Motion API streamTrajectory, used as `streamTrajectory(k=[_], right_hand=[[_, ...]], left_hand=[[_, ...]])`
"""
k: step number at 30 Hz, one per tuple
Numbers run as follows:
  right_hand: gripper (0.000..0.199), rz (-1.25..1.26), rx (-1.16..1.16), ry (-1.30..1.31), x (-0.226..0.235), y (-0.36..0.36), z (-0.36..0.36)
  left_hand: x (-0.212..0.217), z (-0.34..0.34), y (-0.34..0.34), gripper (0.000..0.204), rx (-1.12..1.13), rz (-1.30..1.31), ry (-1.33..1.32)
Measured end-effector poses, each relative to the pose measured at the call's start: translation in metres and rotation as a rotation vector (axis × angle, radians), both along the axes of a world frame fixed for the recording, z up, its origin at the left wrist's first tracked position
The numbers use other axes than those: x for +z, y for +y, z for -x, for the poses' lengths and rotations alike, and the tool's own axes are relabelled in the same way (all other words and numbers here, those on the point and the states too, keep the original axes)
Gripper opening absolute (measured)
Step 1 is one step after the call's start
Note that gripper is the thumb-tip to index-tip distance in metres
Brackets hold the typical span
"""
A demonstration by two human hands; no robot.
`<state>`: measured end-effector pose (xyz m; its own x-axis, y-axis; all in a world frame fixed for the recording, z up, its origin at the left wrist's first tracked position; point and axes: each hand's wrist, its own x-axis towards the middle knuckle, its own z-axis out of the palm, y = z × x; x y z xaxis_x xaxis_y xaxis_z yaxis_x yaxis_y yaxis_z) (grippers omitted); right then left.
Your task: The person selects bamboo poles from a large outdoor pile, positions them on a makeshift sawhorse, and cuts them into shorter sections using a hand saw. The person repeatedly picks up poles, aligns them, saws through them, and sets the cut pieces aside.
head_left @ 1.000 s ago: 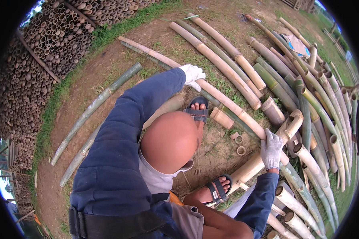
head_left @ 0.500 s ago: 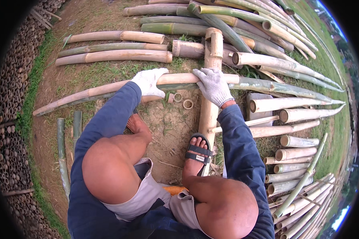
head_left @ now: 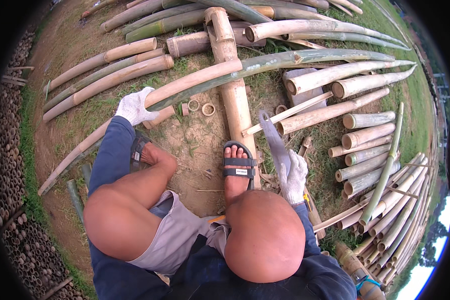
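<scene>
L hand (head_left: 133, 106) grips long bamboo pole (head_left: 265, 62), axis running left-right over a thick crosswise log (head_left: 233, 95). R hand (head_left: 292, 174) clenches saw (head_left: 274, 140), blade pointing fwd toward pole; L nearer.

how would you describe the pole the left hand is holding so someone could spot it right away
Start at the thick pale bamboo post running up from the sandalled right foot. The long bamboo pole lies across it, gripped by the gloved left hand. Unlike its neighbours, it turns from tan to green along its length.
</scene>
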<state>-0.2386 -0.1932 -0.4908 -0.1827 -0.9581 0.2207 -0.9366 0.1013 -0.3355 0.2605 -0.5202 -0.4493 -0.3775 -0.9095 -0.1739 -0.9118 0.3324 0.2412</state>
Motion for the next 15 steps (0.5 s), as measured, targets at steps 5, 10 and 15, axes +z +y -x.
streamTrajectory(k=[5,10,15], right_hand=[[0.064,-0.197,-0.503,0.09,-0.02,0.149,0.048],[0.068,-0.38,-0.733,0.018,-0.016,0.219,0.086],[0.079,-0.837,-0.535,-0.215,-0.017,0.207,0.114]], left_hand=[[-0.009,-0.022,0.015,0.08,0.033,-0.004,-0.009],[-0.009,-0.017,0.017,0.081,0.067,-0.001,-0.038],[-0.007,-0.017,0.015,0.085,0.074,-0.034,-0.062]])
